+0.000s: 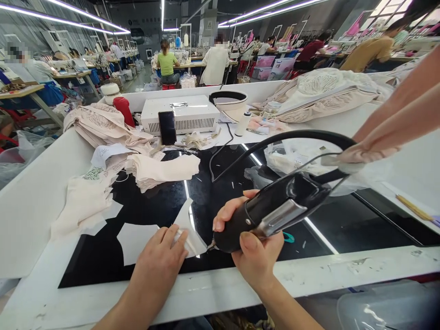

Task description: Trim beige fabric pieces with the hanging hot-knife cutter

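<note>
My left hand (163, 256) lies with its fingers stretched out over a small cream fabric piece (187, 217), pressing it onto the black glossy board (213, 201). A white pattern piece (134, 240) lies partly beneath that hand. My right hand (256, 252) wraps round a black corded hand tool (240, 220) with a silver lever along its side. The tool's narrow metal tip points left and meets, or nearly meets, the fabric's lower right corner. A thick black cable (295, 134) loops from the tool's back end.
Stacked cream cut pieces (165, 169) lie at left on the board. A white vented box (178, 114), a phone (167, 128) and a white bottle (243, 123) stand behind. Another person's arm (388, 119) reaches in by the cable. A teal ring-shaped item (288, 237) lies right of my hand.
</note>
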`<control>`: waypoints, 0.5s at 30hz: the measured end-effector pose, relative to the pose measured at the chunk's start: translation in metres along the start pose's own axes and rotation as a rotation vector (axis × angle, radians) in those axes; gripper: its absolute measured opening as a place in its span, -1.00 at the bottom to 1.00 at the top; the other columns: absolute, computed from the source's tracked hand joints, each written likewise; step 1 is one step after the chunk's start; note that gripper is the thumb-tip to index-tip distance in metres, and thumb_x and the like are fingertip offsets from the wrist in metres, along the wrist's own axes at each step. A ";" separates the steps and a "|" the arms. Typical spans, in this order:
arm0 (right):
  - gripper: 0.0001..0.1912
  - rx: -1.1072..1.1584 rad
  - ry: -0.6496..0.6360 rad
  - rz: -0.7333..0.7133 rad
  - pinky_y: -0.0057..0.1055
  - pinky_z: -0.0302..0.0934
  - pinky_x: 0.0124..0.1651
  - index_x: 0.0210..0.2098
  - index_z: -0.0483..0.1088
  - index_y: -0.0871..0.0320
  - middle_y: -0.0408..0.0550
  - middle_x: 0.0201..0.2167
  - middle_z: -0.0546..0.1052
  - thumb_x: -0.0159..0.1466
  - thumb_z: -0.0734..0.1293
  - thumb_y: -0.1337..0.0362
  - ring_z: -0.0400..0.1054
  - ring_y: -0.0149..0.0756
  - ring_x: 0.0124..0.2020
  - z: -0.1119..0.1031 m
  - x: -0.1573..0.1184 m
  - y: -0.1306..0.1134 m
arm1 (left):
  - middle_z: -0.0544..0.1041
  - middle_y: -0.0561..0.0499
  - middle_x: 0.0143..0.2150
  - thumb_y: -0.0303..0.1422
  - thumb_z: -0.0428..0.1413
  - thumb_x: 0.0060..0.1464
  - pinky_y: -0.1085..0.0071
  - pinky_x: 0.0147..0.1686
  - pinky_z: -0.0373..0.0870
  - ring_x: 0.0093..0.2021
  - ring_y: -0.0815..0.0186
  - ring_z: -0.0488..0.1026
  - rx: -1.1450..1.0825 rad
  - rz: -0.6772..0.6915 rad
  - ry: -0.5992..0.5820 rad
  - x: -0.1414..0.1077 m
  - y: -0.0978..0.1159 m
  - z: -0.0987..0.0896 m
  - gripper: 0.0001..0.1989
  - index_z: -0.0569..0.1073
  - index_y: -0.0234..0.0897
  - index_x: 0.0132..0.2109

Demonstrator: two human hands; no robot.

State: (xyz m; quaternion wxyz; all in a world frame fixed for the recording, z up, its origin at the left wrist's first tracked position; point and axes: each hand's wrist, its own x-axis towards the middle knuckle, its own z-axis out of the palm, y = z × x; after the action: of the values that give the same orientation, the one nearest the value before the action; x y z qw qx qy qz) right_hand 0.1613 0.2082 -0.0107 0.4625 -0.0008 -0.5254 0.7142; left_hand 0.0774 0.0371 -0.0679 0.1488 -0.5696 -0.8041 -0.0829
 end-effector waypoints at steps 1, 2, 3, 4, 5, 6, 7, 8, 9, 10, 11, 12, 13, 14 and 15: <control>-0.55 0.004 -0.005 -0.002 -0.40 0.32 -0.43 0.06 0.34 -0.02 -0.18 -0.35 0.51 0.25 0.50 0.09 0.40 -0.37 -0.47 0.000 -0.001 0.001 | 0.54 -0.19 0.09 -0.42 -0.06 0.40 0.13 -0.06 0.58 -0.01 0.07 0.52 0.002 -0.002 0.002 0.000 0.000 0.000 -0.68 0.43 -0.33 0.19; -0.55 0.004 -0.007 -0.005 -0.41 0.32 -0.44 0.06 0.34 -0.02 -0.18 -0.35 0.51 0.25 0.50 0.09 0.40 -0.37 -0.48 0.001 -0.002 0.002 | 0.53 -0.19 0.09 -0.42 -0.08 0.41 0.12 -0.07 0.58 -0.01 0.07 0.52 0.002 -0.003 0.003 0.000 0.000 -0.001 -0.67 0.43 -0.34 0.19; -0.55 0.002 -0.006 -0.008 -0.41 0.32 -0.44 0.06 0.33 -0.02 -0.17 -0.36 0.51 0.25 0.50 0.09 0.39 -0.37 -0.48 0.001 -0.002 0.003 | 0.53 -0.19 0.08 -0.42 -0.09 0.41 0.11 -0.08 0.58 -0.02 0.06 0.52 0.003 -0.005 0.005 0.000 -0.001 -0.001 -0.67 0.43 -0.34 0.19; -0.55 -0.005 -0.002 -0.011 -0.41 0.32 -0.45 0.06 0.33 -0.02 -0.17 -0.36 0.51 0.25 0.49 0.09 0.39 -0.37 -0.48 0.001 -0.003 0.004 | 0.53 -0.20 0.08 -0.42 -0.10 0.42 0.11 -0.09 0.58 -0.02 0.06 0.52 0.004 -0.006 0.005 0.000 -0.001 -0.001 -0.67 0.43 -0.34 0.19; -0.55 -0.012 0.004 -0.015 -0.40 0.32 -0.45 0.05 0.33 -0.01 -0.17 -0.36 0.51 0.25 0.50 0.09 0.39 -0.36 -0.49 0.001 -0.003 0.005 | 0.53 -0.20 0.08 -0.41 -0.11 0.42 0.10 -0.09 0.58 -0.03 0.06 0.52 0.006 -0.005 0.008 0.000 -0.001 -0.002 -0.66 0.43 -0.35 0.19; -0.54 -0.019 0.008 -0.022 -0.40 0.33 -0.45 0.05 0.32 -0.01 -0.17 -0.36 0.51 0.25 0.50 0.09 0.39 -0.36 -0.49 0.002 -0.004 0.006 | 0.53 -0.20 0.07 -0.41 -0.11 0.43 0.10 -0.10 0.58 -0.04 0.06 0.52 0.009 -0.001 0.012 0.000 -0.001 -0.002 -0.66 0.44 -0.35 0.19; -0.54 -0.025 0.010 -0.024 -0.40 0.34 -0.45 0.05 0.31 0.00 -0.16 -0.36 0.51 0.25 0.50 0.09 0.40 -0.36 -0.49 0.002 -0.004 0.007 | 0.54 -0.20 0.07 -0.41 -0.11 0.43 0.11 -0.10 0.57 -0.05 0.07 0.52 0.013 0.003 0.017 -0.001 -0.001 -0.003 -0.66 0.44 -0.35 0.18; -0.54 -0.031 0.011 -0.025 -0.39 0.35 -0.45 0.05 0.30 0.00 -0.16 -0.36 0.51 0.25 0.49 0.08 0.40 -0.36 -0.50 0.002 -0.004 0.007 | 0.54 -0.20 0.06 -0.40 -0.11 0.43 0.12 -0.11 0.57 -0.05 0.08 0.52 0.019 0.007 0.022 -0.001 0.000 -0.004 -0.66 0.44 -0.35 0.18; -0.54 -0.036 0.012 -0.023 -0.38 0.36 -0.45 0.05 0.30 0.00 -0.16 -0.35 0.51 0.25 0.49 0.07 0.41 -0.36 -0.50 0.002 -0.005 0.008 | 0.54 -0.19 0.05 -0.39 -0.11 0.43 0.13 -0.12 0.57 -0.06 0.08 0.53 0.026 0.010 0.028 -0.001 0.000 -0.005 -0.67 0.45 -0.35 0.18; -0.53 -0.042 0.013 -0.020 -0.37 0.38 -0.44 0.04 0.29 0.00 -0.15 -0.35 0.51 0.25 0.49 0.06 0.41 -0.35 -0.50 0.002 -0.005 0.008 | 0.55 -0.19 0.04 -0.39 -0.11 0.43 0.14 -0.13 0.57 -0.08 0.09 0.53 0.035 0.009 0.033 -0.002 0.000 -0.007 -0.67 0.45 -0.34 0.17; -0.53 -0.046 0.012 -0.017 -0.36 0.38 -0.44 0.04 0.29 0.00 -0.15 -0.35 0.51 0.25 0.49 0.06 0.41 -0.35 -0.50 0.002 -0.005 0.008 | 0.56 -0.18 0.03 -0.38 -0.11 0.44 0.15 -0.16 0.57 -0.10 0.09 0.53 0.050 0.005 0.038 -0.002 0.001 -0.009 -0.67 0.47 -0.34 0.15; -0.53 -0.048 0.011 -0.017 -0.36 0.38 -0.45 0.04 0.29 0.00 -0.15 -0.35 0.51 0.25 0.49 0.06 0.41 -0.35 -0.50 0.002 -0.005 0.008 | 0.57 -0.18 0.00 -0.37 -0.11 0.44 0.15 -0.18 0.57 -0.13 0.09 0.54 0.071 -0.004 0.047 -0.002 0.001 -0.012 -0.67 0.48 -0.35 0.13; -0.53 -0.048 0.006 -0.019 -0.37 0.37 -0.45 0.04 0.29 0.01 -0.16 -0.36 0.50 0.25 0.49 0.06 0.41 -0.35 -0.49 0.003 -0.005 0.008 | 0.58 -0.18 -0.03 -0.36 -0.10 0.44 0.13 -0.20 0.56 -0.15 0.08 0.54 0.096 -0.015 0.059 -0.002 0.003 -0.014 -0.68 0.49 -0.36 0.10; -0.54 -0.045 0.000 -0.026 -0.38 0.36 -0.46 0.05 0.30 0.01 -0.16 -0.36 0.50 0.25 0.49 0.07 0.41 -0.36 -0.49 0.003 -0.005 0.008 | 0.59 -0.18 -0.06 -0.36 -0.09 0.43 0.12 -0.20 0.56 -0.16 0.07 0.54 0.121 -0.027 0.075 -0.001 0.004 -0.017 -0.69 0.50 -0.37 0.08; -0.54 -0.040 -0.004 -0.030 -0.39 0.35 -0.46 0.05 0.30 0.01 -0.17 -0.36 0.50 0.26 0.49 0.08 0.40 -0.36 -0.49 0.004 -0.005 0.008 | 0.59 -0.18 -0.08 -0.37 -0.07 0.42 0.11 -0.19 0.56 -0.16 0.05 0.54 0.137 -0.034 0.092 0.000 0.006 -0.020 -0.70 0.51 -0.39 0.05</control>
State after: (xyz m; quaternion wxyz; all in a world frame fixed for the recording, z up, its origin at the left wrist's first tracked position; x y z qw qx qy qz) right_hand 0.1573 0.2019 -0.0175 0.4717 -0.0007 -0.5405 0.6966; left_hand 0.0857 0.0332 -0.0498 0.2228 -0.5401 -0.8096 -0.0561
